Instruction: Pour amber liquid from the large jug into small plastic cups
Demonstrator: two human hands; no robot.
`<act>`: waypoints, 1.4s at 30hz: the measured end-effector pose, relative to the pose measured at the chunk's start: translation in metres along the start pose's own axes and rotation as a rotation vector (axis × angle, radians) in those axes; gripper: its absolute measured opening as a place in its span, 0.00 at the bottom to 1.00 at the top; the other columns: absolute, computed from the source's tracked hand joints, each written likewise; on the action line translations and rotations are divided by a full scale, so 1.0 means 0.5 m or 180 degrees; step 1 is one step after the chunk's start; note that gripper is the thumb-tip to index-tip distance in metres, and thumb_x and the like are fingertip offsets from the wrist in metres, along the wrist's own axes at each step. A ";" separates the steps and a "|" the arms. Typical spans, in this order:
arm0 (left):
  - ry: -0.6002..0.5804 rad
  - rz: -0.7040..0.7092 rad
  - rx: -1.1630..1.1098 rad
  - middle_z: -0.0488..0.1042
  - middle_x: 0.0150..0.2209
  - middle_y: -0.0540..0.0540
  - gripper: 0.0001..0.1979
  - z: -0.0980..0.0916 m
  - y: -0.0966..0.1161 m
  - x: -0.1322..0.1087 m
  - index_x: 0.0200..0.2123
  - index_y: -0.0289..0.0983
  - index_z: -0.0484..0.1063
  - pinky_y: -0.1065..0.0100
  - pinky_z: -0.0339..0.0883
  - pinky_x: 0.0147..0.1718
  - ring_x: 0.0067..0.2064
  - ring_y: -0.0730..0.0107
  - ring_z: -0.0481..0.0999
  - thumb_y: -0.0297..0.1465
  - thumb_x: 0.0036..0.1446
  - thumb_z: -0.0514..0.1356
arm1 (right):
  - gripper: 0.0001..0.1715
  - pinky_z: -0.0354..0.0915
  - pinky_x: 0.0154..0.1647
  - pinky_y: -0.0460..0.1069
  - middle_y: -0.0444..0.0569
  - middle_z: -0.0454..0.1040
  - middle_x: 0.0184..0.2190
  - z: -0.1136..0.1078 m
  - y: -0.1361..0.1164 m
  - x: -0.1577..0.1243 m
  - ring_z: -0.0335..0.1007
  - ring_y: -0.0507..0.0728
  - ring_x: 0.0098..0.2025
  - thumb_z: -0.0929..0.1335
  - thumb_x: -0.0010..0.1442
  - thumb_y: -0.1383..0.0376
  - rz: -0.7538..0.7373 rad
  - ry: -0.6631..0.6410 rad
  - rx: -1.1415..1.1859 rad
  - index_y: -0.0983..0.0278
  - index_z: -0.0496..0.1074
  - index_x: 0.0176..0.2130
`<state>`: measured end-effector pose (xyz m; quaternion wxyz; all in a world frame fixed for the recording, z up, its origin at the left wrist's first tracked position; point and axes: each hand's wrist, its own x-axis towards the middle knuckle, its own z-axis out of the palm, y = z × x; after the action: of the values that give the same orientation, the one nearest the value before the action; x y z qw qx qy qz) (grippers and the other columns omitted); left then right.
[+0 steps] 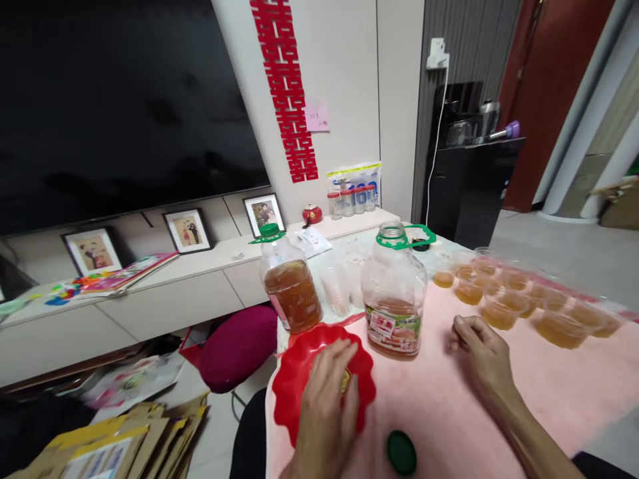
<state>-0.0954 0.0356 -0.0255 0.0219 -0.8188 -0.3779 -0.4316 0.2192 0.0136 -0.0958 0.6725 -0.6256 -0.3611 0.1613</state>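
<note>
My left hand [327, 396] is over a red scalloped plate [287, 392], its fingers stretched across the middle, where a bit of gold shows between finger and thumb. My right hand [482, 342] hangs over the pink cloth with its fingers curled together; whether anything is inside is hidden. Between the hands stands an uncapped jug [394, 293] with a green handle ring and amber liquid low inside. A second jug [292, 286], green-capped and fuller, stands behind the plate. A dark green lid [401, 452] lies on the cloth near the front edge.
Several clear cups of amber liquid [504, 306] stand on the right of the pink cloth [544, 389]. Stacked plastic cups [334, 286] are between the jugs. A magenta stool [239, 349] and folded cardboard [144, 439] are left of the table.
</note>
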 end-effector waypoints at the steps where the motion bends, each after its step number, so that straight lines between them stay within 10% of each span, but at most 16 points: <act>1: -0.0055 0.0121 0.0049 0.86 0.54 0.44 0.19 -0.011 -0.016 0.029 0.57 0.40 0.78 0.63 0.86 0.53 0.56 0.65 0.87 0.26 0.68 0.55 | 0.28 0.68 0.34 0.51 0.37 0.69 0.24 0.003 0.002 0.000 0.67 0.52 0.27 0.71 0.70 0.42 0.0038 -0.0007 -0.0032 0.60 0.70 0.31; 8: -0.0544 0.0155 0.0321 0.82 0.55 0.39 0.20 -0.004 -0.093 0.205 0.56 0.35 0.78 0.55 0.82 0.58 0.56 0.60 0.83 0.21 0.65 0.55 | 0.33 0.66 0.36 0.53 0.37 0.69 0.22 0.012 0.004 0.001 0.67 0.54 0.27 0.70 0.65 0.34 0.0267 -0.0086 -0.0260 0.58 0.70 0.29; 20: -0.1914 0.0312 0.1031 0.68 0.73 0.38 0.18 0.075 -0.058 0.360 0.56 0.34 0.78 0.34 0.59 0.76 0.79 0.46 0.58 0.20 0.66 0.59 | 0.36 0.65 0.38 0.57 0.45 0.72 0.20 0.010 -0.027 0.004 0.68 0.60 0.29 0.68 0.53 0.28 0.0495 -0.0160 -0.0642 0.55 0.71 0.23; 29: -0.2529 0.0491 0.1291 0.56 0.81 0.43 0.21 0.118 -0.044 0.409 0.62 0.40 0.77 0.22 0.35 0.79 0.85 0.41 0.37 0.26 0.69 0.57 | 0.39 0.67 0.39 0.60 0.48 0.73 0.21 0.009 -0.036 0.010 0.72 0.65 0.30 0.65 0.47 0.24 0.0575 -0.0335 -0.0941 0.53 0.69 0.19; 42: -0.2592 0.0312 0.1211 0.62 0.78 0.42 0.22 0.126 -0.040 0.402 0.65 0.41 0.73 0.24 0.37 0.79 0.84 0.44 0.41 0.32 0.70 0.61 | 0.31 0.69 0.32 0.58 0.49 0.77 0.23 0.007 -0.009 0.014 0.74 0.64 0.28 0.68 0.52 0.32 0.0257 -0.0314 -0.0930 0.53 0.71 0.21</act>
<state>0.0040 0.1932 0.0747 0.0420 -0.9202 -0.3892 0.0043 0.2208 0.0200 -0.0895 0.5487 -0.7221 -0.3878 0.1645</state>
